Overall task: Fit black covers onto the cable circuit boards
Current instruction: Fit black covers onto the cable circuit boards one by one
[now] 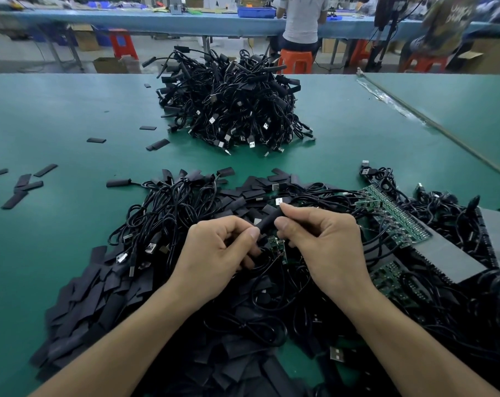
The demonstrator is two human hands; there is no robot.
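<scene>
My right hand point(323, 242) pinches a black tubular cover point(269, 220) between thumb and forefinger, tilted up to the right. My left hand point(217, 253) curls its fingers round a black cable and touches the cover's lower end with its thumb. A small green circuit board point(277, 247) shows just below the cover, between both hands. Under my hands lies a heap of black USB cables point(168, 213) with loose flat black covers point(94, 296) spread at the near left. Rows of bare green circuit boards point(392, 216) lie to the right.
A tall pile of covered cables point(231, 107) stands at the middle of the green table point(57, 116). Stray covers point(22, 187) lie at the left. A grey tray point(455, 253) sits at the right. A seated person point(300, 21) and orange stools are beyond the far edge.
</scene>
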